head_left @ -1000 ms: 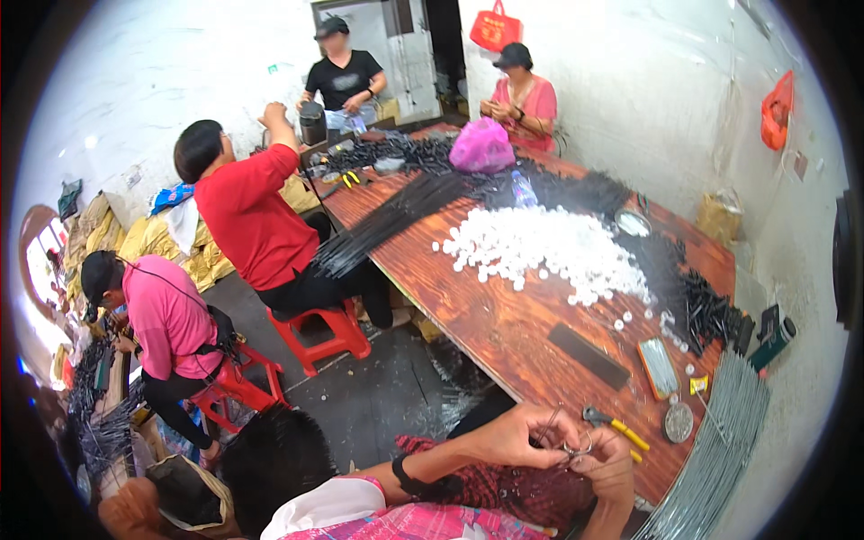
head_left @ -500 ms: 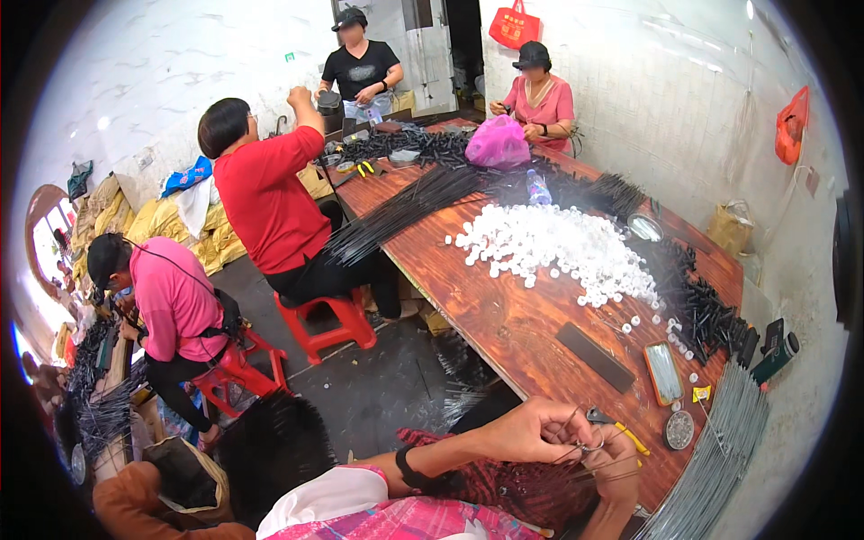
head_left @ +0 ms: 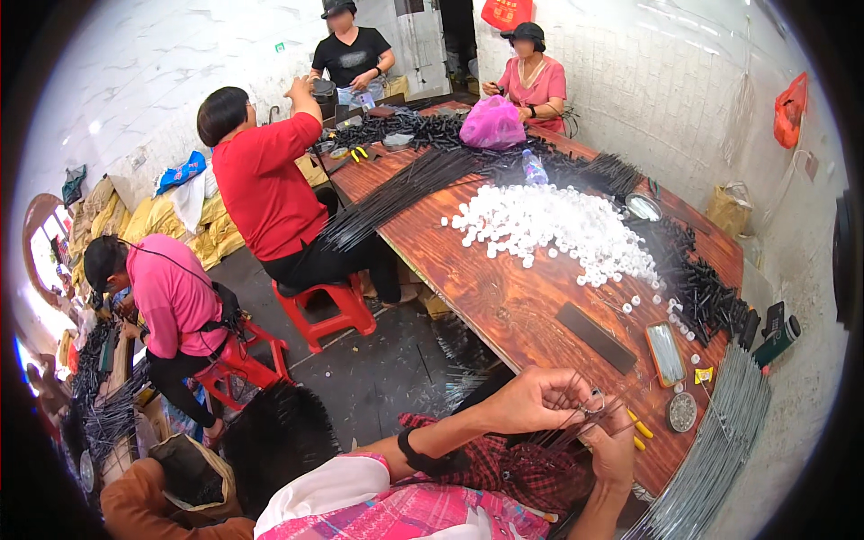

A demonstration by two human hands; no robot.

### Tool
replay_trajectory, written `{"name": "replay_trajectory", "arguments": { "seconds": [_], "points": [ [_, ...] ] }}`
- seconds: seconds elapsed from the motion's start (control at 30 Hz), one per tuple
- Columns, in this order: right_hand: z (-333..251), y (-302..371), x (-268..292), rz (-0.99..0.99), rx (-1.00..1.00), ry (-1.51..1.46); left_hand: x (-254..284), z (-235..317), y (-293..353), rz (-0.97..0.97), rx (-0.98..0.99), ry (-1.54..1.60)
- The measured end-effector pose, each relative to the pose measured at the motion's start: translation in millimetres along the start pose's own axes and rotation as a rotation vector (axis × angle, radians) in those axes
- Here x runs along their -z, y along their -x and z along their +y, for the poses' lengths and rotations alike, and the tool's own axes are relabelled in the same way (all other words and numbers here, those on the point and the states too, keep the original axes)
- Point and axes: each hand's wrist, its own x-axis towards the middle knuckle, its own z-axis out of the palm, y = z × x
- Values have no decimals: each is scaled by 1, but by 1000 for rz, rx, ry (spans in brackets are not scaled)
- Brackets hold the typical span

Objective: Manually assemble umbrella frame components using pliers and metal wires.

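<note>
Against the frames of the last second, the view has tilted down and the long wooden table [head_left: 504, 297] sits lower in frame, while both hands have kept to the same spot at its near edge, so the same fiddling step appears ongoing. Left hand [head_left: 535, 400] is curled, fingers pinched narrow on thin dark wires [head_left: 562, 432]; right hand [head_left: 612, 450] is closed round their other end. The wires are fine, black and slightly splayed, just beside the yellow-handled pliers [head_left: 639, 430].

Caps pile [head_left: 549, 229] on table [head_left: 504, 306]; rod bundle [head_left: 405, 189] left.

A long wooden table [head_left: 504, 301] bears white caps [head_left: 558, 225]; black rods [head_left: 405, 184]; a pink bag [head_left: 492, 121].
</note>
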Motion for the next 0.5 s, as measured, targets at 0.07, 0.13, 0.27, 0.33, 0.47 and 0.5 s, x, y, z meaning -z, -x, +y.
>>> {"name": "replay_trajectory", "arguments": {
  "seconds": [0.07, 0.13, 0.27, 0.33, 0.47, 0.5],
  "points": [
    [-3, 4, -3, 49, -2, 39, -4, 3, -1, -8, -3, 6],
    [-2, 6, -3, 34, 138, 104, -6, 11, -4, -33, 42, 41],
    [14, -6, 7, 103, 47, -7, 0, -1, -9, 26, 17, -40],
    [15, -14, -1, 173, 56, 79, 5, 7, -10, 77, 91, -104],
    [2, -24, -8, 37, 95, 92, 13, 0, -12, 70, 54, -42],
    [0, -25, -5, 77, 90, 97, 13, -1, -16, 73, 2, -50]
  ]
}}
